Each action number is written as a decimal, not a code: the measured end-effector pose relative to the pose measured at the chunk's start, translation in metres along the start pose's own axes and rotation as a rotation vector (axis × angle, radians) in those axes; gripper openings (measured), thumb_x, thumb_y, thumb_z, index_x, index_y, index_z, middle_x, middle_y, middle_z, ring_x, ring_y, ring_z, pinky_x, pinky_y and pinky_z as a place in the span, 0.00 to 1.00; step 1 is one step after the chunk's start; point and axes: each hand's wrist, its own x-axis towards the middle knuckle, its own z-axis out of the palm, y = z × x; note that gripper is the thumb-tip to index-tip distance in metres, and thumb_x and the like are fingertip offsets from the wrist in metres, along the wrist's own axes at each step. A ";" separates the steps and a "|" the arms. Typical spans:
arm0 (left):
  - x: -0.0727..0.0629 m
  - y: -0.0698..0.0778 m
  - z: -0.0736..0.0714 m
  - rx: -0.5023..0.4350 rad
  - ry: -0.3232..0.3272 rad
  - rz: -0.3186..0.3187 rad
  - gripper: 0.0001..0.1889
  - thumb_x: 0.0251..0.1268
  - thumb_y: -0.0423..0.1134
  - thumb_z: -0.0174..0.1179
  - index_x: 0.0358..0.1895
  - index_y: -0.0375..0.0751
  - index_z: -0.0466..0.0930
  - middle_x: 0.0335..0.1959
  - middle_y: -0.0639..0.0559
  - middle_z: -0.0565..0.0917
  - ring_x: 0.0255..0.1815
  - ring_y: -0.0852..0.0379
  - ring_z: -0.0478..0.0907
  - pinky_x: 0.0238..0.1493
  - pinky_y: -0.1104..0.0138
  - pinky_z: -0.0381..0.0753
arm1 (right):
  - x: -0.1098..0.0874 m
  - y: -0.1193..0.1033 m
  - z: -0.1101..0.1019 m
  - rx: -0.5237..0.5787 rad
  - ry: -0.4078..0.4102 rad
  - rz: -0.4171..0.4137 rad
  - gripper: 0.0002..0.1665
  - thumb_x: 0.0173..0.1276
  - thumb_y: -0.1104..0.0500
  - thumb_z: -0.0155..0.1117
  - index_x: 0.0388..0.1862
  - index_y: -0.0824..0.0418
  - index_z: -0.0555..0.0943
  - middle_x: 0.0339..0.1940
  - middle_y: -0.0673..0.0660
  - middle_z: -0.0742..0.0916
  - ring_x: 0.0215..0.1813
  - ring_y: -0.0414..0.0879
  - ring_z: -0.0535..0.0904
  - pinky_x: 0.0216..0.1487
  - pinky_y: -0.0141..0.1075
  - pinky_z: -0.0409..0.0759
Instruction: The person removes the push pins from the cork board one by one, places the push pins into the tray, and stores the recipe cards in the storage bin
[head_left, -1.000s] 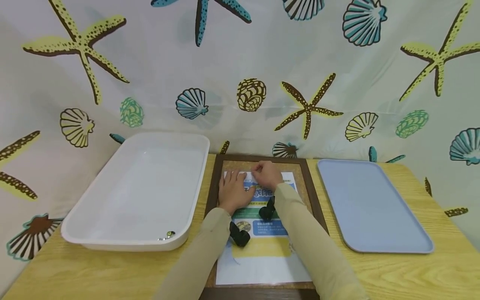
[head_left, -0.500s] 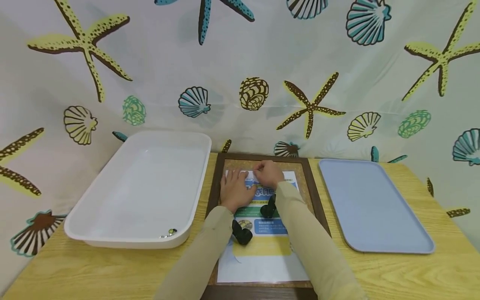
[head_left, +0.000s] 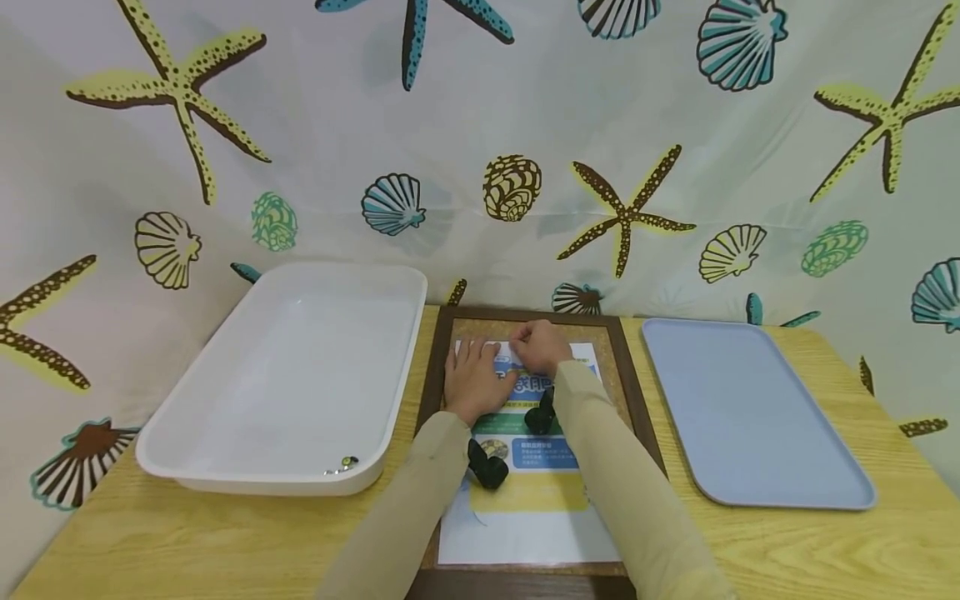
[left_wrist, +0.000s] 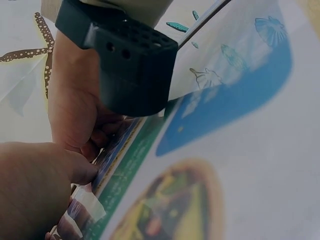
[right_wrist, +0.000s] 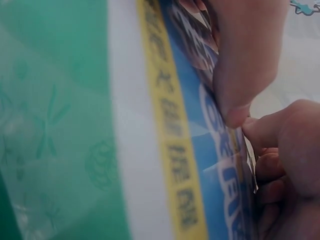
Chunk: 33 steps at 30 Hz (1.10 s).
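Honestly, almost nothing has changed in the last second. The whole head view has slid a touch sideways, which I'd put down to the head turning, because both hands sit on the same spots of the board (head_left: 525,587) as before.

The poster (head_left: 525,537) lies on the board, inside its frame. The left hand (head_left: 477,382) rests on the poster's upper left, fingers spread. The right hand (head_left: 542,346) is just beside it at the poster's top edge, fingers curled and tips bunched. Is it pinching something? Can't tell, the tips are hidden even in the wrist views.

My read: the work is parked at that top edge, the left hand probably steadying the sheet. The white tray (head_left: 281,375) left of the board has the same few tiny bits (head_left: 348,462) in its near corner, and the blue tray (head_left: 757,417) right of the board hasn't been touched.
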 end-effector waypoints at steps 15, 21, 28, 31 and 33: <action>-0.002 0.003 -0.005 -0.018 0.005 0.005 0.32 0.67 0.55 0.54 0.69 0.42 0.66 0.74 0.44 0.60 0.78 0.43 0.48 0.77 0.48 0.41 | 0.007 0.000 0.000 -0.040 -0.043 0.023 0.11 0.71 0.57 0.57 0.39 0.60 0.84 0.39 0.55 0.86 0.41 0.48 0.79 0.53 0.43 0.77; -0.004 0.001 -0.002 -0.022 0.011 -0.010 0.31 0.67 0.55 0.55 0.68 0.42 0.67 0.74 0.45 0.60 0.78 0.44 0.48 0.77 0.48 0.40 | 0.010 0.001 0.002 -0.064 -0.073 -0.005 0.10 0.70 0.57 0.58 0.39 0.59 0.85 0.38 0.54 0.86 0.40 0.47 0.79 0.52 0.42 0.78; -0.002 0.003 -0.001 -0.031 0.004 0.005 0.31 0.67 0.55 0.54 0.68 0.42 0.67 0.75 0.44 0.60 0.78 0.43 0.47 0.76 0.47 0.40 | 0.009 0.004 -0.001 -0.072 -0.069 -0.012 0.09 0.69 0.57 0.58 0.38 0.60 0.85 0.36 0.54 0.86 0.39 0.46 0.79 0.51 0.41 0.77; -0.001 0.005 -0.003 -0.026 0.003 0.006 0.31 0.67 0.55 0.54 0.68 0.42 0.67 0.75 0.44 0.60 0.78 0.43 0.47 0.76 0.47 0.40 | 0.008 0.003 -0.003 -0.088 -0.075 -0.017 0.10 0.70 0.58 0.58 0.38 0.60 0.84 0.37 0.54 0.86 0.39 0.47 0.79 0.51 0.41 0.77; 0.000 0.005 -0.004 -0.022 0.006 0.007 0.31 0.67 0.55 0.54 0.68 0.42 0.67 0.75 0.44 0.60 0.78 0.43 0.47 0.76 0.47 0.41 | 0.009 0.002 -0.005 -0.096 -0.078 -0.026 0.10 0.69 0.57 0.57 0.38 0.60 0.84 0.37 0.54 0.86 0.40 0.47 0.79 0.51 0.41 0.77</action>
